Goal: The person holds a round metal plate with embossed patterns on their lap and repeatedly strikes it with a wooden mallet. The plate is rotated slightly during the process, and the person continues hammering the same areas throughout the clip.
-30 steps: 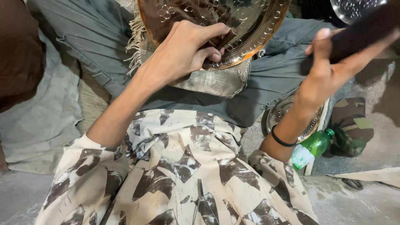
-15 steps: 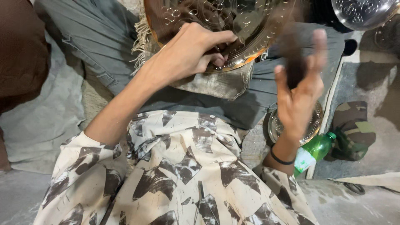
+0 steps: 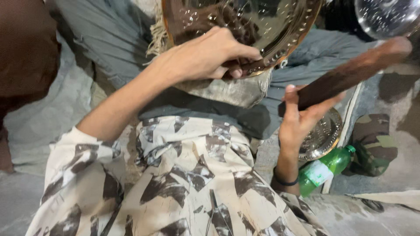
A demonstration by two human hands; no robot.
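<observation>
Counting two brass plates: one big embossed plate [image 3: 262, 35] on the lap, left hand [image 3: 205, 57] clamped on its lower rim; one smaller plate [image 3: 323, 135] on the floor. One green bottle [image 3: 326, 168] beside it, contents unclear. Right hand [image 3: 302, 118] grips one dark wooden stick [image 3: 345, 76], now swung out rightward versus half a second ago.

Short-sleeved shirt [image 3: 183, 183], cream with dark brown brush-like patches. Grey trousers [image 3: 109, 39], creased. Thin dark band [image 3: 285, 181] around wrist below right hand [image 3: 302, 120]. Left hand [image 3: 205, 57] and forearms bare.
</observation>
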